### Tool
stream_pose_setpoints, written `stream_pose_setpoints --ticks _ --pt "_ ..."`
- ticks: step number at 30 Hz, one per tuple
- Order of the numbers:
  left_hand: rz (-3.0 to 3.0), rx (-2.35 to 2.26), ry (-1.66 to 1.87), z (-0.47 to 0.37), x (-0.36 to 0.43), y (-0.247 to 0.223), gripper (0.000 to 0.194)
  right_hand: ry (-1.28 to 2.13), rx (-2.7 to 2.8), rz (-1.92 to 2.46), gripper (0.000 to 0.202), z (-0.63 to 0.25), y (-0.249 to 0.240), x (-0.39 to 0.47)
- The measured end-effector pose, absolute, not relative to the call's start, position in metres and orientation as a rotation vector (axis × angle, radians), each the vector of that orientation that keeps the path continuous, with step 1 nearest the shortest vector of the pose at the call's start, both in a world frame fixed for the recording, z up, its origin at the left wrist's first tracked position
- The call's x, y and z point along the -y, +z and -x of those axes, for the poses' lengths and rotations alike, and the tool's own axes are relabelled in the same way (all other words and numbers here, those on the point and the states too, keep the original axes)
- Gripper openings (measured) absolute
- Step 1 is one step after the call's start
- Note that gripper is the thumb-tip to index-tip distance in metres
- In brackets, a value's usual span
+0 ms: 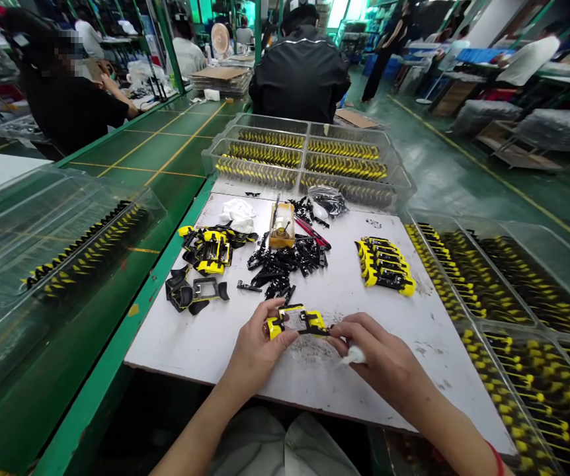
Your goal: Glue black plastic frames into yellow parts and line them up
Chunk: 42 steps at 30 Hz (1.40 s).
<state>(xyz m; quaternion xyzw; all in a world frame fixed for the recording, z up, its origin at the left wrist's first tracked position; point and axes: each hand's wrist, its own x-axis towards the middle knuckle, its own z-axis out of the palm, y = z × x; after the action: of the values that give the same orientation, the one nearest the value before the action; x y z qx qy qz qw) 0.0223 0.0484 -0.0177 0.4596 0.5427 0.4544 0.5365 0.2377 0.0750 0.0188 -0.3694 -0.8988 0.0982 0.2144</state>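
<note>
My left hand [261,344] grips the left end of a yellow-and-black plastic frame [295,318] with a rectangular opening, held just above the white board. At the frame's right end, the thumb and fingers of my right hand [371,347] are pinched around a small black part [333,330]. A white nozzle with a thin tip [353,356] pokes out below those right fingers; its body is hidden in the hand. Beyond both hands lies a heap of small black plastic parts [289,261]. Loose yellow-and-black frames [213,250] and black frame pieces [183,291] are piled to the left.
A row of yellow-and-black frames [387,266] lies at right on the white board [166,350]. An amber container [282,226], red tweezers [313,233] and white tissue [238,215] stand farther back. Clear trays [307,155] of parts surround the board; a person [299,73] sits ahead.
</note>
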Motion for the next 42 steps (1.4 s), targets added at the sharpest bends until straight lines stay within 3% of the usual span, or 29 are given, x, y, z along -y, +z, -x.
stream_pose_setpoints --ticks 10,28,34,42 --pt "-0.674 -1.003 1.063 -0.027 -0.044 -0.002 0.055 0.287 2.369 0.805 0.014 -0.227 0.009 -0.068" --pt "-0.841 -1.04 1.081 -0.029 -0.035 -0.003 0.045 0.172 2.413 0.89 0.014 -0.23 -0.005 -0.073" --pt "-0.742 -1.038 1.085 -0.031 -0.038 -0.009 0.051 0.299 2.445 0.958 0.012 -0.226 -0.005 -0.074" --pt "-0.842 -1.079 1.062 -0.032 -0.037 -0.009 0.042 0.307 2.462 0.947 0.008 -0.23 -0.004 -0.076"
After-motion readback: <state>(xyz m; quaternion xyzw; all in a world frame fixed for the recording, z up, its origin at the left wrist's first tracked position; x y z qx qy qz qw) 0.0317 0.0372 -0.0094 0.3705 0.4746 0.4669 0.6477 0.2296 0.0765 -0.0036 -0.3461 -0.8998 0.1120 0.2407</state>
